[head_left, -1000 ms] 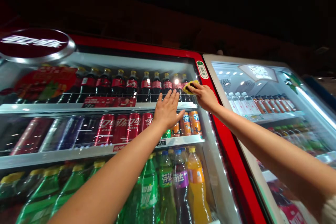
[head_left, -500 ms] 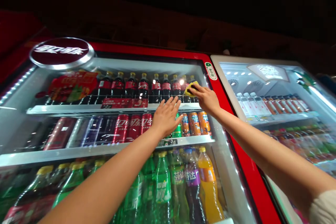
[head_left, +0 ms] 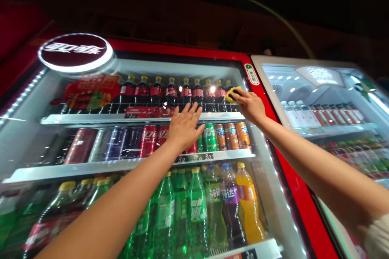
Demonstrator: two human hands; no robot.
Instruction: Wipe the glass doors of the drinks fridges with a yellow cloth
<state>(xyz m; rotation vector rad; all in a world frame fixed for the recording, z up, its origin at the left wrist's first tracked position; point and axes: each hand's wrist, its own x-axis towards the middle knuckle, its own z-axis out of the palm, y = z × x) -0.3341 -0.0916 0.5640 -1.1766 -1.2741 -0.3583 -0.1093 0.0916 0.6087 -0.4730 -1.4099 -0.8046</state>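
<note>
My right hand (head_left: 251,104) grips a yellow cloth or sponge (head_left: 233,94) at the upper right of a drinks fridge's glass door (head_left: 182,68). Whether it is cloth or sponge I cannot tell. Fingers spread, my left hand (head_left: 184,125) appears to lie against the glass, lower and to the left. Behind the door, cola bottles (head_left: 172,91) line the top shelf (head_left: 91,119). Cans, among them a green can (head_left: 210,137) and orange cans (head_left: 243,135), stand on the shelf below. My left forearm hides part of the lower bottles.
A red frame (head_left: 291,178) borders the door, with a round lit sign (head_left: 75,52) at its top left. To the right stands a second fridge with a white frame (head_left: 258,64). Green bottles (head_left: 197,198) and an orange soda bottle (head_left: 247,206) fill the lower shelf.
The view has shifted, so the fridge sits slightly right and higher. Against the door, my left hand has moved left, uncovering the green can. My right hand still holds the yellow piece near the right edge.
</note>
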